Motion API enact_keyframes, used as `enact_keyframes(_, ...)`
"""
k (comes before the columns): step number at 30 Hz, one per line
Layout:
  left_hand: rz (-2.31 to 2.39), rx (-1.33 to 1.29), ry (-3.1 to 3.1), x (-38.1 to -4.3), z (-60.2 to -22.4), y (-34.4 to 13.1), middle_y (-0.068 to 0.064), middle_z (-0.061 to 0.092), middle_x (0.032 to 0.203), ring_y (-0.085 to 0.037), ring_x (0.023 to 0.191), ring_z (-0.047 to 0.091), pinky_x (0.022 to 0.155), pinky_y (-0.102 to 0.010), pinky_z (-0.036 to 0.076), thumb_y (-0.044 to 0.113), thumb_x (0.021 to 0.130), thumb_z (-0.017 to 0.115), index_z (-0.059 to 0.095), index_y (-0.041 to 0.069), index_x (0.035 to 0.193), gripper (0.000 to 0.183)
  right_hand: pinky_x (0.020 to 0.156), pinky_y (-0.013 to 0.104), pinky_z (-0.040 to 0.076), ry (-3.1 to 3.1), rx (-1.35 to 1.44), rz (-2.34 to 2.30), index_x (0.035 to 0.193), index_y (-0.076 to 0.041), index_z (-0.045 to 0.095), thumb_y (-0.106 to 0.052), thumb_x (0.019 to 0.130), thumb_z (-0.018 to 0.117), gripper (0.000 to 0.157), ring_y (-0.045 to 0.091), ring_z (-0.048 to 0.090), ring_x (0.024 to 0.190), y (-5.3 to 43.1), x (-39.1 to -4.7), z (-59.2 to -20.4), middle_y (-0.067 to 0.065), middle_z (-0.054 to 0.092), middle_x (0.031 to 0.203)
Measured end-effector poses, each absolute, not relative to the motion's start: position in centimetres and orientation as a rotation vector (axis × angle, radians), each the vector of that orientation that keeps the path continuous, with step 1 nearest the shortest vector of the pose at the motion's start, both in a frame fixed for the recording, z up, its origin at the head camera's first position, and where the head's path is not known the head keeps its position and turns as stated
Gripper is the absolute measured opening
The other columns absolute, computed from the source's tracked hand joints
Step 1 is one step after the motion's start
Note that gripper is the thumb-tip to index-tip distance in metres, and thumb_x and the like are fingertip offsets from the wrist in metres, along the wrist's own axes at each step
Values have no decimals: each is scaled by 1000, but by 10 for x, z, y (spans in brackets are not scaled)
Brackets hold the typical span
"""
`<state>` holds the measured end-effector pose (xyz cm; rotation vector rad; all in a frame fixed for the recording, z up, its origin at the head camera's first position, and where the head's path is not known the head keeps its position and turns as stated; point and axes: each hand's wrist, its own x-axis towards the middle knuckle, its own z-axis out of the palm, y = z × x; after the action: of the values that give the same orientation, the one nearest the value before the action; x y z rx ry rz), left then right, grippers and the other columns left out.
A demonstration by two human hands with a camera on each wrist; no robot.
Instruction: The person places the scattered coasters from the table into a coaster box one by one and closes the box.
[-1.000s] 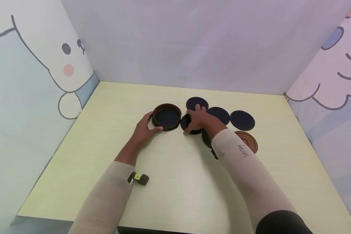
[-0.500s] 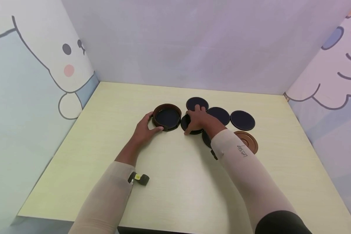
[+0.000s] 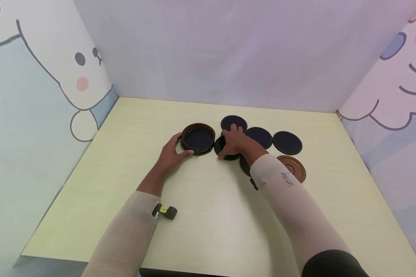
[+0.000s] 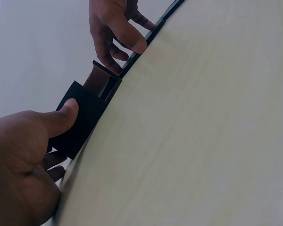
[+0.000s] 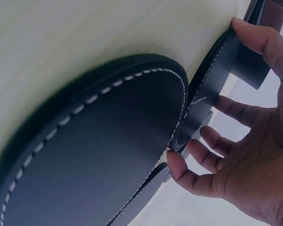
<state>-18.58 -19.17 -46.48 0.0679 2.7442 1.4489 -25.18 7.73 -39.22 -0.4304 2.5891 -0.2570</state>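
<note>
A round coaster holder [image 3: 198, 126], black outside and brown within, stands on the table with a notch in its near side. My left hand [image 3: 171, 156] grips its left side, the thumb [image 4: 70, 108] against the outer wall in the left wrist view. Just to the right lies a black coaster [image 3: 219, 144] with pale stitching, close beside the holder. My right hand [image 3: 235, 141] spans this coaster from above, thumb at its near edge and fingertips at the far edge. In the right wrist view another stitched coaster [image 5: 99, 141] fills the foreground, partly hidden by the forearm in the head view.
More black coasters lie flat around the right hand: one behind [image 3: 231, 120], one to its right [image 3: 260, 136] and one farther right [image 3: 287, 142]. A brown ringed disc [image 3: 296, 171] is partly covered by the right sleeve. Cartoon-printed walls enclose the table [image 3: 194, 211].
</note>
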Motion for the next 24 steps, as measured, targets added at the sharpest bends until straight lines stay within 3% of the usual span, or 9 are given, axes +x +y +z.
enact_keyframes(8,1450,75,2748,-186,-465,-192,-16,40,176,-35,168,31,138,-54,27,31,99,84,33,8,170,91,119,78,37,2636,-428,-269,169,-16,35,-47,87,89,102,46,26,154,77,-254,-397,24,24,167)
enact_keyframes(24,1442,87,2760,-187,-466,-191,-17,40,175,-37,168,31,138,-55,27,30,99,84,33,6,170,90,121,82,33,2726,-451,-247,171,-16,31,-50,89,84,104,45,22,157,78,-255,-396,25,24,168)
